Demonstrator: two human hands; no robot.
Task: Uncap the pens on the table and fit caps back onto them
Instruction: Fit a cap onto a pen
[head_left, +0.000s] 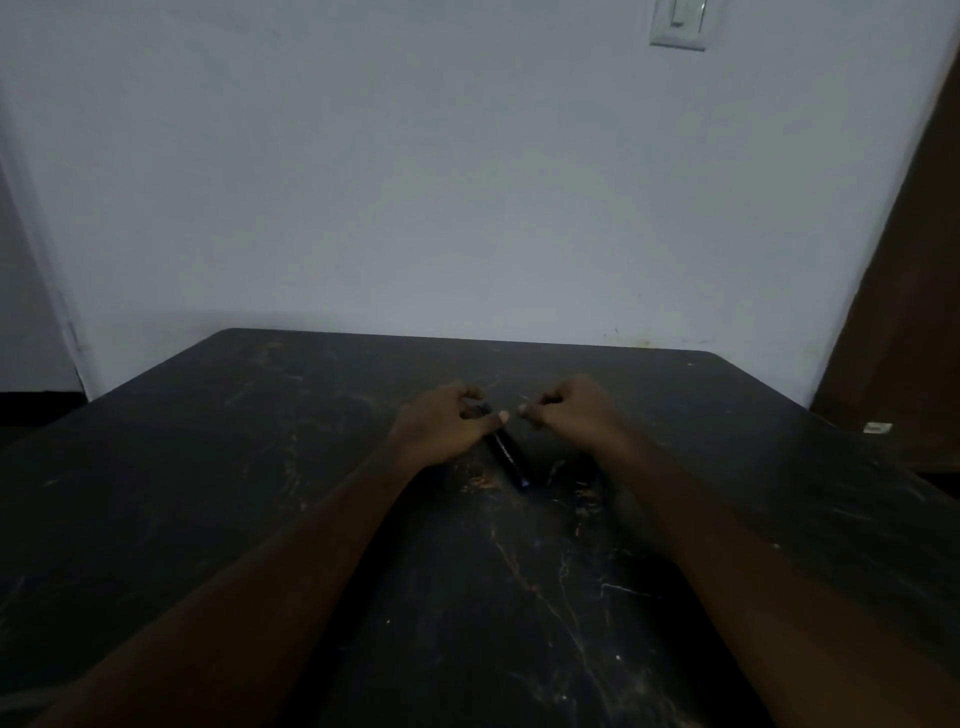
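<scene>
Pen (506, 449), dark and slim, sticks out from under the left hand (447, 426). Its far end is pinched between that hand's thumb and curled fingers, and the rest of the barrel runs clear of the hand on the side nearer the person. The hand is closed around it, knuckles up, over the dark scratched table (208, 467).

The right hand (571, 410) sits just beside the left hand, fingertips nearly meeting it, and is apart from the pen's barrel. Its fingers are curled in and the thumb is pressed to the forefinger. The light is too dim to tell whether something small is held in that pinch.

The pen's far end is hidden inside the left hand's grip, so I cannot tell whether it is capped. Pale print runs along the barrel but is unreadable. Black on black, it is unclear whether the near end touches the table.

The pen's long axis slants from the left hand's fingers toward the person and a little to the right, and a small bluish spot shows at the near end.
</scene>
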